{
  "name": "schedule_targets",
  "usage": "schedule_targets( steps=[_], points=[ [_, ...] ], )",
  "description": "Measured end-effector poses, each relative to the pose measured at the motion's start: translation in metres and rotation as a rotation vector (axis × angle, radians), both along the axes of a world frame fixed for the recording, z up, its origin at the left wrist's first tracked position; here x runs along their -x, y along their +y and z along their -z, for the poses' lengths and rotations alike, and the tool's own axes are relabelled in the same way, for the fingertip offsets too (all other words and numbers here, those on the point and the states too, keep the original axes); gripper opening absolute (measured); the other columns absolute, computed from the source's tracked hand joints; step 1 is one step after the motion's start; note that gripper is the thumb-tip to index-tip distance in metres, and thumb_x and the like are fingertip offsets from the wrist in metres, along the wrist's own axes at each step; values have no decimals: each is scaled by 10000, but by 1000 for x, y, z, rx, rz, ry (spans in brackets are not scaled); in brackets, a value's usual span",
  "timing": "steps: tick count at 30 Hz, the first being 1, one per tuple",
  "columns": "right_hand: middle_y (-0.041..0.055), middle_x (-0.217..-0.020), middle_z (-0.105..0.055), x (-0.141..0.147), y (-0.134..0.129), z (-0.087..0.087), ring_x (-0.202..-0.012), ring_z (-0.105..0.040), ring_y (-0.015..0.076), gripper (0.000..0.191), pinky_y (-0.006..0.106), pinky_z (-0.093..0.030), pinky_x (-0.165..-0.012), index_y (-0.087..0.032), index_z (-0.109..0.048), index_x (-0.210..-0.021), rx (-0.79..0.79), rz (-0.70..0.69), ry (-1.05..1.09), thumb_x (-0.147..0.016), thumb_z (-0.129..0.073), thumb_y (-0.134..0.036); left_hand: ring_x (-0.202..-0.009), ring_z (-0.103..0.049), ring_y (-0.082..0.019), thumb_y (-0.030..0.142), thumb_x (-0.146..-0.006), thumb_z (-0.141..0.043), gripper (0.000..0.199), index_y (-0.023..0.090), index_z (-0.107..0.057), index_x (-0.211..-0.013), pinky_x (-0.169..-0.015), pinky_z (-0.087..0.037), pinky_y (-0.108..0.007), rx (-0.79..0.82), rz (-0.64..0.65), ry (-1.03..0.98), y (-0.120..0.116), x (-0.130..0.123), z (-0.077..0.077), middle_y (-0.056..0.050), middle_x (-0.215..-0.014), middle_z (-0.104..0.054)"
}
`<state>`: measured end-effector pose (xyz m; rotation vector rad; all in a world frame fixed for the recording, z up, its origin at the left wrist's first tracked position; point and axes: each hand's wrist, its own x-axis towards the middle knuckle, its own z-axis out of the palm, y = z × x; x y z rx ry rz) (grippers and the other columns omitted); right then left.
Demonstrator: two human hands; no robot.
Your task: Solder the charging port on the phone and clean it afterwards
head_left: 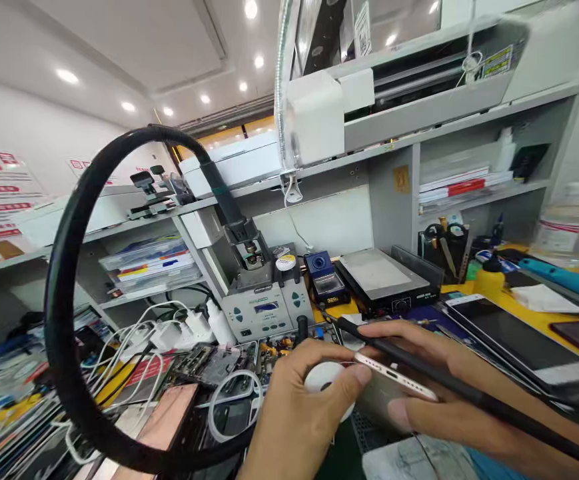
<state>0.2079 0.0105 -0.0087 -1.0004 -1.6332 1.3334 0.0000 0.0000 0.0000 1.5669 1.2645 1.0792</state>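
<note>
My left hand (302, 400) is closed, its thumb and forefinger at the near-left corner of a smartphone (394, 377) with a white edge. A white round spool (322, 377) shows within the curve of this hand; whether the fingers grip it too I cannot tell. My right hand (436, 377) holds the phone's right part, thumb on the near side and fingers behind. The phone is tilted, its port edge facing up. A black soldering iron (352, 327) with a thick cord crosses in front of my right hand, its tip toward the blue stand; I cannot tell whether fingers hold it.
A black flexible hose (62, 287) loops across the left. Behind stand a hot-air station (266, 310), a blue iron stand (325, 277) and a heating plate (384, 277). Circuit boards (209, 363) and white cables (144, 333) crowd the left; a tablet (519, 340) lies right.
</note>
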Motion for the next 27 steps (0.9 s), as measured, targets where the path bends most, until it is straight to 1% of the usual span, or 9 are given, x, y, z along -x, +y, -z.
schedule_targets(
  steps=[7, 11, 15, 17, 19, 21, 23, 25, 27],
  points=[
    [57, -1382, -667, -1, -1, 0, -1294, -612, 294, 597, 359, -587, -987, -315, -607, -1348, 6, 8, 44, -786, -777, -422, -767, -598, -165, 476, -852, -746, 295, 193, -775, -930, -641, -412, -233, 70, 25, -49, 0, 0, 1, -36, -850, -715],
    [68, -1348, -689, -2, -3, -3, -1273, -625, 324, 653, 388, -595, -965, -306, -623, -1330, 8, -12, 72, -722, -824, -430, -688, -521, -119, 443, -823, -788, 290, 175, -793, -934, -600, -372, -213, 74, 55, -107, 1, 1, 3, -38, -849, -713],
    [71, -1290, -727, -5, 1, -2, -1228, -654, 335, 589, 404, -610, -920, -316, -679, -1263, -13, 28, 123, -716, -828, -478, -565, -409, -78, 472, -790, -807, 323, 163, -780, -883, -515, -333, -195, 119, 52, -89, 3, 3, 5, 14, -682, -592],
    [77, -1133, -791, -9, 7, -2, -1084, -726, 291, 467, 353, -622, -863, -301, -727, -1179, -16, 76, 191, -770, -795, -517, -539, -396, -81, 508, -774, -804, 366, 161, -762, -884, -472, -335, -191, 146, 45, -59, 4, 6, 6, 27, -645, -545],
    [89, -923, -819, -17, 15, -3, -856, -764, 236, 385, 282, -628, -734, -253, -767, -1072, 38, 152, 327, -810, -761, -536, -547, -412, -92, 530, -765, -801, 396, 157, -750, -888, -458, -355, -192, 154, 41, -44, 5, 8, 7, 25, -646, -533],
    [90, -767, -800, -26, 23, -5, -670, -736, 208, 356, 242, -603, -572, -210, -781, -1005, 172, 235, 478, -785, -796, -489, -554, -407, -91, 532, -768, -799, 396, 153, -745, -870, -475, -364, -194, 151, 48, -46, 5, 10, 8, 29, -639, -518],
    [63, -660, -760, -36, 30, -9, -546, -684, 189, 343, 230, -561, -457, -198, -780, -1000, 320, 284, 583, -718, -857, -377, -557, -396, -85, 519, -774, -801, 381, 151, -746, -854, -486, -345, -192, 143, 61, -60, 6, 12, 9, 31, -641, -516],
    [22, -575, -702, -42, 35, -11, -462, -626, 153, 340, 210, -533, -412, -200, -778, -998, 412, 299, 643, -680, -874, -272, -567, -397, -84, 511, -776, -805, 374, 148, -751, -852, -492, -319, -194, 131, 74, -68, 6, 12, 9, 25, -656, -529],
    [-2, -523, -651, -46, 38, -11, -413, -579, 121, 301, 187, -510, -388, -185, -776, -972, 442, 306, 680, -687, -860, -231, -573, -400, -86, 515, -779, -804, 379, 149, -754, -862, -499, -301, -199, 133, 81, -71, 7, 13, 9, 23, -662, -537]
  ],
)
